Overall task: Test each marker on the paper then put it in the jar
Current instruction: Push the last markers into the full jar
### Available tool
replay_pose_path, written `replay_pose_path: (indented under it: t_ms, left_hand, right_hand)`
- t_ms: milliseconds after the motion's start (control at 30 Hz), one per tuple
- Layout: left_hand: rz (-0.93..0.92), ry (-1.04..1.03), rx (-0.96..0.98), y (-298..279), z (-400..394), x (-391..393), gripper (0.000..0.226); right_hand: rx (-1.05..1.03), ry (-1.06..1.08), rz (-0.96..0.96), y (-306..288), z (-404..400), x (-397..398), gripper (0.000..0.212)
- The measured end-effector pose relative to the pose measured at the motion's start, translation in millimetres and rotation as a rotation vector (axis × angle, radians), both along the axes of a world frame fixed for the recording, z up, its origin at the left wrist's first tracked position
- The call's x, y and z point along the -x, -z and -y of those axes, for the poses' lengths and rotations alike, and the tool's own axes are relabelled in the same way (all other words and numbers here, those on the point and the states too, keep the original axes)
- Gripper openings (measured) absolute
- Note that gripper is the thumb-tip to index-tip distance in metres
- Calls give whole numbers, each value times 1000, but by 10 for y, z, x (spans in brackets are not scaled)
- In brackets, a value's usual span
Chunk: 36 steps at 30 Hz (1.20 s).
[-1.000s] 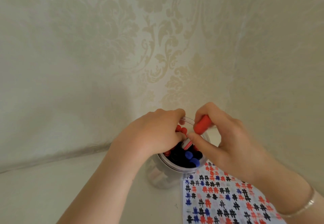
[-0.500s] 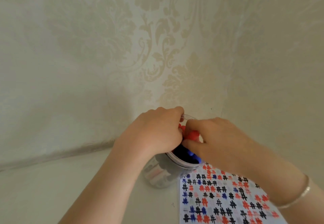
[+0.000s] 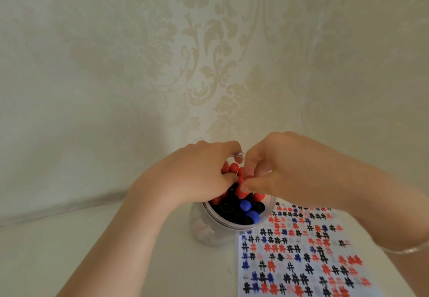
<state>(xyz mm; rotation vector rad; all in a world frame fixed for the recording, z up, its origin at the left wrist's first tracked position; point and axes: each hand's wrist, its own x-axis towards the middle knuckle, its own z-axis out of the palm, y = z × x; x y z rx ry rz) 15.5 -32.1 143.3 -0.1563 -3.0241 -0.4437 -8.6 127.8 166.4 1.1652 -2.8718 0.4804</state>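
Your right hand [image 3: 285, 171] pinches a red marker [image 3: 241, 188] standing in the jar [image 3: 267, 221] mouth; your left hand [image 3: 197, 176] curls over the jar's rim. The marked paper [image 3: 301, 259] lies just beside the jar.

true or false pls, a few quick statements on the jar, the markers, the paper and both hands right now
1. The jar holds red, black and blue marker caps. True.
2. The paper lies left of the jar. False: it lies to its right.
3. The right hand pinches a red marker over the jar's mouth. True.
4. The left hand rests flat on the paper. False: its fingers curl at the jar's rim.
5. The paper is blank. False: hash marks cover it.
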Motion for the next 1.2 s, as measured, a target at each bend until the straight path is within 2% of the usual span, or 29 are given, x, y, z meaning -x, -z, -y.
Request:
replay_pose_path:
  t_ms: [100, 200, 333, 400, 633, 700, 733, 800, 833, 867, 900, 967, 1000, 1067, 1200]
  left_hand:
    - [38, 27, 9, -39, -9, -43, 24]
    - [45, 13, 23, -44, 3, -36, 30]
    - [68, 3, 15, -26, 38, -18, 36]
    - [76, 13, 10, -24, 47, -24, 36]
    - [78, 30, 36, -31, 5, -5, 30]
    - [93, 29, -8, -34, 15, -3, 27]
    - [103, 37, -31, -38, 11, -9, 30]
    - [123, 59, -79, -52, -3, -28, 37]
    - [129, 68, -100, -53, -9, -39, 40]
    - [135, 73, -112, -54, -17, -48, 44]
    - [144, 76, -114, -53, -24, -51, 49]
    - [168, 77, -98, -52, -27, -45, 55]
    - [182, 74, -88, -57, -29, -36, 57]
    - [205, 63, -69, -70, -20, -9, 58]
    - [263, 48, -47, -119, 11, -2, 59]
  right_hand:
    - [-112, -47, -83, 34, 26, -32, 17]
    - [-119, -53, -119, 83, 51, -24, 21]
    - [26, -55, 72, 45, 4, 24, 22]
    - [35, -51, 85, 21, 7, 45, 23]
    - [-163, -37, -167, 80, 142, 68, 18]
    - [-132, -56, -253, 75, 109, 109, 11]
    - [-47, -53, -255, 85, 73, 138, 21]
    - [154, -12, -101, 113, -2, 203, 54]
    - [187, 9, 47, 126, -37, 236, 71]
    - [154, 24, 237, 151, -65, 280, 82]
    - [109, 8, 428, 193, -93, 322, 84]
    - [88, -84, 720, 279, -130, 367, 62]
    - [111, -116, 784, 302, -142, 380, 51]
    - [143, -140, 821, 318, -148, 400, 40]
    - [126, -118, 803, 304, -61, 408, 34]
